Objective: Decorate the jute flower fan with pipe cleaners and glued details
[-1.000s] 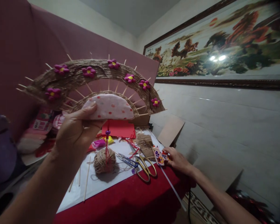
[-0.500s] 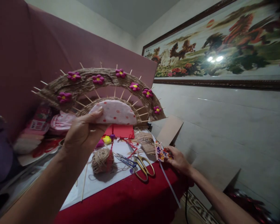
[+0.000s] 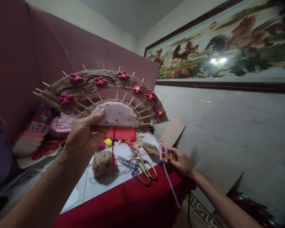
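My left hand is closed on a half-round craft fan, held up in front of me. The fan has a twine-wrapped arch with pink flowers, bamboo skewers as ribs, and a pink spotted fabric pad at its base under my thumb. A red tassel hangs from it. Lower right, my right hand grips a small flower-patterned tool with a white stick trailing down, lifted just off the red-covered table.
On white paper lie a ball of twine, gold-handled scissors and blue snips. Red paper, skewers and cardboard sit behind. Folded cloths pile at the left. A framed horse painting hangs on the right wall.
The fan has come lower and a little to the right. My right hand has lifted the patterned tool off the table and drawn it slightly back.
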`<state>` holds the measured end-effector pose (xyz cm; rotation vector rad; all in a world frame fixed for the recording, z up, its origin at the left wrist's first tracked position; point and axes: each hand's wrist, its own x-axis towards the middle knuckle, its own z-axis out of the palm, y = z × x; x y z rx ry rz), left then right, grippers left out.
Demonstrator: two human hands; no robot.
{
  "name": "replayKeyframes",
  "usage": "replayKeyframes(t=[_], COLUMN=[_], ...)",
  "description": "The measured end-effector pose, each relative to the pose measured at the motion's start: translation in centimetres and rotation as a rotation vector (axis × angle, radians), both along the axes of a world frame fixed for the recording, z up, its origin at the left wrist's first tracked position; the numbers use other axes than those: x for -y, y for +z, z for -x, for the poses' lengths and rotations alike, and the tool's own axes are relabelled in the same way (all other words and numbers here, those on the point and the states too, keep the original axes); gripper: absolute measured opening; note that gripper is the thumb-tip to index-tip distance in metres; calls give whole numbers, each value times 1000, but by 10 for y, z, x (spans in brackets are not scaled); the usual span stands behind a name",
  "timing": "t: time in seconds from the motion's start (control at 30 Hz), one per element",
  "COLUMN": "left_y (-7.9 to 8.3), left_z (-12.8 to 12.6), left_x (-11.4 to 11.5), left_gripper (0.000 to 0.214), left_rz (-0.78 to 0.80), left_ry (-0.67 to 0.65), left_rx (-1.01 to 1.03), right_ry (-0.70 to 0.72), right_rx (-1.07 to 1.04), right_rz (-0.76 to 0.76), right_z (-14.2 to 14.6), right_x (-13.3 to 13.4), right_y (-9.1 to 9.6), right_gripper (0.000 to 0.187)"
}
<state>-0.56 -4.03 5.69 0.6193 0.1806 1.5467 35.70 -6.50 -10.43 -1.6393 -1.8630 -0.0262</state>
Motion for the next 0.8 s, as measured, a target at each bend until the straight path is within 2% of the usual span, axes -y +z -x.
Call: replayKeyframes(t=[0.27, 0.4, 0.63, 0.8], left_y=[0, -1, 1, 1], left_z=[2, 3, 4, 6], left_x=[-1, -1, 0, -1], left_gripper=[29, 28, 28, 26], left_rz=[0, 9, 3, -51], left_ry=[29, 19, 13, 10], left_rx=[-50, -55, -13, -4], right_ry=[43, 115, 95, 73], right_rx=[-298, -533, -704, -890], right_rz=[94, 158, 224, 169], right_z=[1, 8, 17, 22], right_x=[-2, 0, 5, 9], right_y=[-2, 10, 29, 34], right_gripper=[38, 38, 31, 34])
